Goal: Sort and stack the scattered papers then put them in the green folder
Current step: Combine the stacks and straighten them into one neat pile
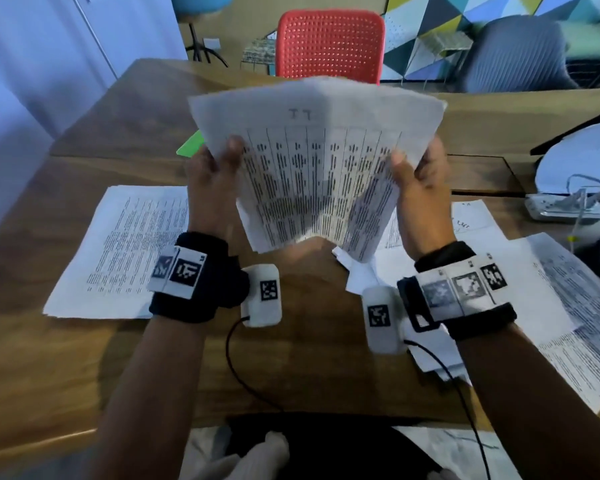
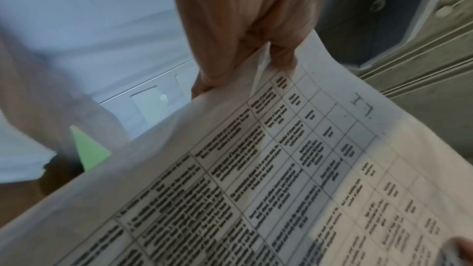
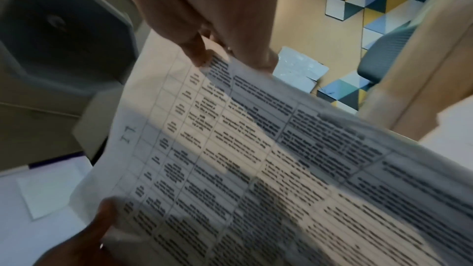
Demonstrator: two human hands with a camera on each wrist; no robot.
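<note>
Both hands hold up a stack of papers (image 1: 319,161) above the table, its top sheet a printed grid with "11" handwritten near the far edge. My left hand (image 1: 219,168) pinches the stack's left edge, thumb on top. My right hand (image 1: 416,174) pinches the right edge the same way. The left wrist view shows the stack of papers (image 2: 281,169) and the left hand (image 2: 245,33) gripping its edge; the right wrist view shows the stack of papers (image 3: 256,159) under the right hand (image 3: 204,27). A corner of the green folder (image 1: 191,146) peeks out behind the stack, also the green folder (image 2: 89,151).
A printed sheet (image 1: 125,247) lies on the wooden table (image 1: 84,358) at left. Several more sheets (image 1: 551,306) overlap at right. A red chair (image 1: 329,43) stands beyond the far edge. A white round object with cables (image 1: 579,174) sits at the right edge.
</note>
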